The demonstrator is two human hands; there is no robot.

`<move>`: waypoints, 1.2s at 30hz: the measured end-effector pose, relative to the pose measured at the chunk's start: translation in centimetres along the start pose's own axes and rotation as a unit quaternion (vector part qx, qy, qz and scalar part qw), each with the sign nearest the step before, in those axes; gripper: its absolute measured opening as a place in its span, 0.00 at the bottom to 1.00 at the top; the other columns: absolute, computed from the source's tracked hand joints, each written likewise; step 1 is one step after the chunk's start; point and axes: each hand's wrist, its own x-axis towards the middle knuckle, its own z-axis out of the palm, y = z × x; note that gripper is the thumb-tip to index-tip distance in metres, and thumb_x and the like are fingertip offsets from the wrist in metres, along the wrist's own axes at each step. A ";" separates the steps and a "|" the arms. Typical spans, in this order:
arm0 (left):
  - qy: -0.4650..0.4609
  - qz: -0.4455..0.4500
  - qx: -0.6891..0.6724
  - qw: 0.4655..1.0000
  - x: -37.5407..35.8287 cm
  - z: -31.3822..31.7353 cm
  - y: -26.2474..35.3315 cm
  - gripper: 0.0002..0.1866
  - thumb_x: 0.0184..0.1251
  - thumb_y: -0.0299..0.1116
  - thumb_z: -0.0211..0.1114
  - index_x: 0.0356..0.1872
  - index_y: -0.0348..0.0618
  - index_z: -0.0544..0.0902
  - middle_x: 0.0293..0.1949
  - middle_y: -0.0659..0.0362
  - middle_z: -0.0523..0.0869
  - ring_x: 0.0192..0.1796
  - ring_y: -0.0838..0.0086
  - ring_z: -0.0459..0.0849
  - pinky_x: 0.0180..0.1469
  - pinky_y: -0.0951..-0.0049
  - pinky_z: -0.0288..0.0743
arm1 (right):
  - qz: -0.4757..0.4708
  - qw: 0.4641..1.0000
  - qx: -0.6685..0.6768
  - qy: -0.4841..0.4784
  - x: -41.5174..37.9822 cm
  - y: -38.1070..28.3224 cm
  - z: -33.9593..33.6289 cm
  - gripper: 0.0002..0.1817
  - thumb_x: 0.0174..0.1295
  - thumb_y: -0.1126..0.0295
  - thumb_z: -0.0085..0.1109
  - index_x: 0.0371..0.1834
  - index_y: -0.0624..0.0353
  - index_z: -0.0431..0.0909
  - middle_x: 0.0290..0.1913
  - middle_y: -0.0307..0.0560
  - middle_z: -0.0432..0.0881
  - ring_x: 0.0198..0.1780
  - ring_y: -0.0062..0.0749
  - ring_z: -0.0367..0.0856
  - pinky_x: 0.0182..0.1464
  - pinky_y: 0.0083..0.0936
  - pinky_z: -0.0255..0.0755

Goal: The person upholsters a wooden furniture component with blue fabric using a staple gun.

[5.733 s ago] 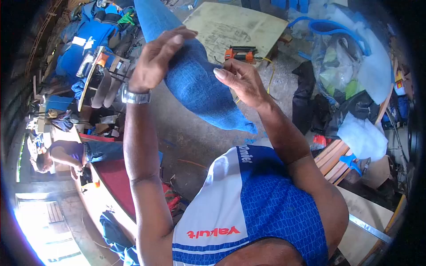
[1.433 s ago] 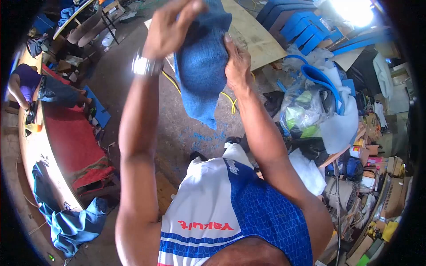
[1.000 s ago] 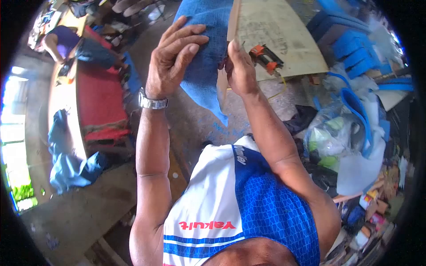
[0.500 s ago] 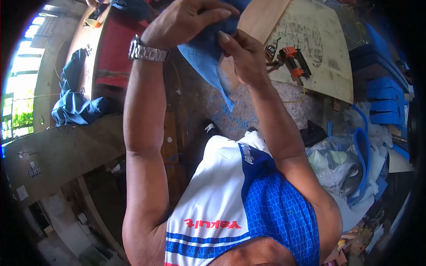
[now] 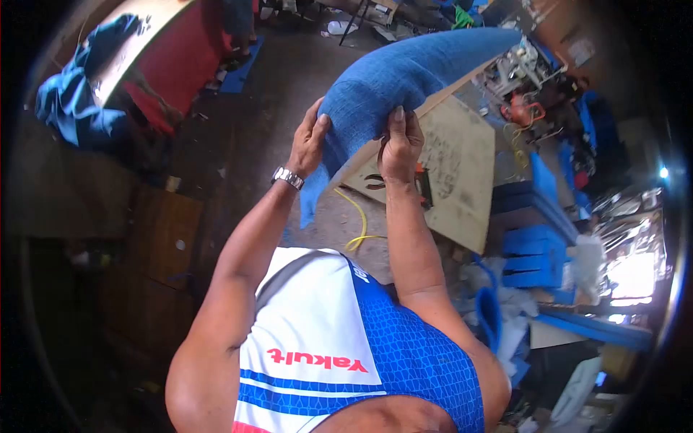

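Observation:
A long curved piece covered in blue fabric reaches from my hands toward the upper right, with a loose flap hanging at its lower left end. My left hand, a metal watch on its wrist, is against the left edge, fingers wrapped round the fabric. My right hand pinches the near edge of the fabric. Beneath and right of the piece is a wooden board. A nail gun on that board is partly hidden behind my right forearm.
A yellow hose curls on the floor beside the board. Blue foam blocks are stacked at the right. Blue cloth hangs over a table with a red side at the upper left. Part of a person stands behind it.
The view has swung, showing more of the room ahead. The covered piece now shows nearly whole. My left hand has moved from over the fabric's top to its left edge.

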 end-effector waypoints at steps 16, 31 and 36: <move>-0.117 0.052 -0.042 0.991 4.0 0.8 6.3 0.31 0.79 0.51 0.49 0.75 0.46 0.65 0.72 0.50 0.71 0.74 0.65 0.66 0.74 0.66 0.59 | -0.016 0.999 0.023 -0.028 -0.6 0.5 -0.4 0.16 0.74 0.64 0.55 0.57 0.65 0.76 0.56 0.47 0.81 0.56 0.31 0.78 0.63 0.33 0.70; -0.006 0.205 0.247 0.947 3.5 4.9 11.3 0.43 0.54 0.51 0.74 0.68 0.39 0.69 0.68 0.40 0.70 0.69 0.47 0.69 0.70 0.52 0.65 | 0.005 1.000 0.010 -0.006 -1.0 0.3 -0.2 0.08 0.75 0.67 0.54 0.42 0.60 0.78 0.33 0.33 0.76 0.35 0.14 0.70 0.38 0.18 0.65; 0.018 0.254 0.242 0.936 3.6 5.7 9.8 0.44 0.51 0.45 0.75 0.68 0.37 0.66 0.68 0.38 0.68 0.69 0.45 0.68 0.69 0.50 0.65 | 0.038 0.996 0.060 -0.049 -1.0 -0.1 -1.2 0.09 0.76 0.70 0.50 0.51 0.63 0.76 0.44 0.36 0.79 0.46 0.17 0.75 0.50 0.19 0.69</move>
